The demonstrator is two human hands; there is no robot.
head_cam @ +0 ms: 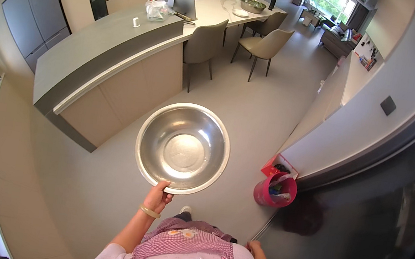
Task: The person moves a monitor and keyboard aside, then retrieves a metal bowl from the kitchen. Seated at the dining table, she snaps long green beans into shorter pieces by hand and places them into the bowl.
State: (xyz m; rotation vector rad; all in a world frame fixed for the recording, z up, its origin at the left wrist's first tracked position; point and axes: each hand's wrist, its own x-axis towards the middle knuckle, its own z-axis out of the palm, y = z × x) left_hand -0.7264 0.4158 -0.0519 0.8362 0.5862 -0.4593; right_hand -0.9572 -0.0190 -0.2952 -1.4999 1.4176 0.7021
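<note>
My left hand [158, 198] grips the near rim of a wide stainless steel basin [183, 152], thumb on the inside and fingers beneath. The basin is tilted towards me, and nothing lies in it apart from what look like a few wet spots. Down at my right side, close to the edge of a dark glossy door [338, 243], is my right hand [253, 247]. It is small and partly hidden, so I cannot make out its fingers or whether it touches the door.
A pink waste bin [264, 191] with rubbish stands at the right, beside a red box [271, 165]. Along the left runs a grey-topped counter [94, 54] with a plastic bag [158, 10]. Chairs [269, 44] stand by a marble-look table [216, 9] holding a metal bowl of greens [253, 4].
</note>
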